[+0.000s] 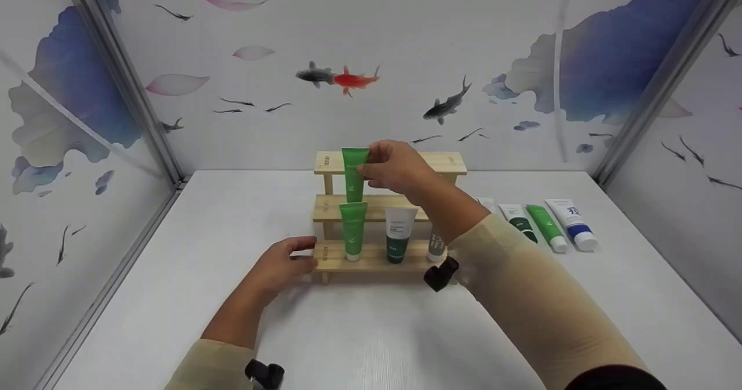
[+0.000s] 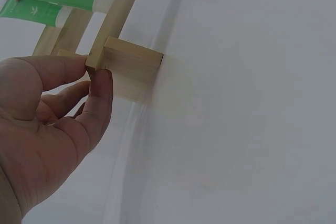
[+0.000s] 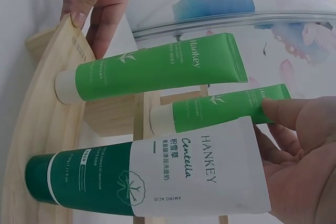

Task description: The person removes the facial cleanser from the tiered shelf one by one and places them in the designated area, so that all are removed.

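A three-tier wooden rack (image 1: 371,255) stands on the white table. My left hand (image 1: 284,265) pinches the left end of its bottom shelf (image 2: 113,22) between thumb and fingers. In my right hand (image 1: 400,170) the upper part of a green tube (image 1: 355,172) is pinched, upright with its white cap (image 3: 161,119) down by the middle shelf; whether the cap touches wood I cannot tell. On the bottom shelf, a second green tube (image 1: 352,230), a white-and-dark-green tube (image 1: 399,233) and a grey tube (image 1: 436,248), partly behind the right forearm, stand upright.
Right of the rack, several tubes lie on the table: a white-and-blue one (image 1: 571,223), a green one (image 1: 546,228), a white-and-dark-green one (image 1: 517,221) and one mostly hidden by the right arm. Printed panels (image 1: 348,31) enclose the back and sides.
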`<state>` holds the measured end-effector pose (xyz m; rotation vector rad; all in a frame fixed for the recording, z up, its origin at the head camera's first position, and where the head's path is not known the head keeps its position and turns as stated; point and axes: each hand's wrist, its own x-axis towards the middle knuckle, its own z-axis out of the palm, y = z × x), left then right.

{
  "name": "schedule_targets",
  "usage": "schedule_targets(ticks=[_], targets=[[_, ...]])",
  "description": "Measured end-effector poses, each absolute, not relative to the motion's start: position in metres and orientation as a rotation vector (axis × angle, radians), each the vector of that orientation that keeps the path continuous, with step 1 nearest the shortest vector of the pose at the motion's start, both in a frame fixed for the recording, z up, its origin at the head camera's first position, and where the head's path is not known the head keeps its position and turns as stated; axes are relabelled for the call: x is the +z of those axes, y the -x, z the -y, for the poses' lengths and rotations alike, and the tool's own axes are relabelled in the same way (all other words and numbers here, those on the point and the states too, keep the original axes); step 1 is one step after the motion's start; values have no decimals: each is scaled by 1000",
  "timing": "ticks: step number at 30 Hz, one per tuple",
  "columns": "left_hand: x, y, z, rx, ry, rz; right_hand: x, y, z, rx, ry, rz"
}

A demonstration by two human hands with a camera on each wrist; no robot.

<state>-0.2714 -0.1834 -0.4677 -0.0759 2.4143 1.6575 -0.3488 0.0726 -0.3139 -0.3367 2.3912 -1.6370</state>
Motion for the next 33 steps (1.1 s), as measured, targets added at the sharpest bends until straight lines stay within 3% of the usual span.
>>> schedule_targets(ticks=[17,33], targets=[[-467,271,182,1631,109,-2432,-296,349,-150,-1742,219,-2417],[-466,271,181,1621,114,-2436,-323,333,-237,-2077,203,-2372]])
